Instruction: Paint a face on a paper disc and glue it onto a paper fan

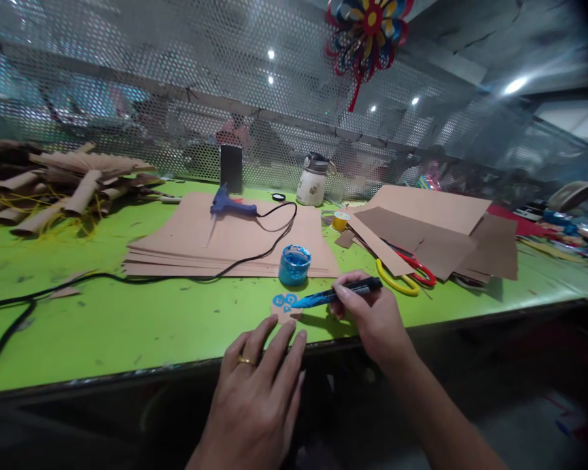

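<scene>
A small brown paper cutout (280, 314) with blue painted shapes lies near the table's front edge. My left hand (262, 378), with a ring on one finger, rests its outstretched fingertips on the cutout's near edge. In my right hand (367, 313) is a black marker-like pen (340, 292), pinched between thumb and fingers. Blue paint coats the front of the pen, and its tip touches or hovers just over the cutout's right side. Just behind the cutout stands an open jar of blue paint (294, 266), smeared around its rim.
Behind the jar, a blue glue gun (230, 206) lies on stacked brown paper sheets (176, 235), its black cord (166, 279) running left. Scissors (421, 271) and more card (421, 235) lie right. Paper rolls (83, 192), a phone-like slab (231, 168) and a bottle (313, 181) stand farther back.
</scene>
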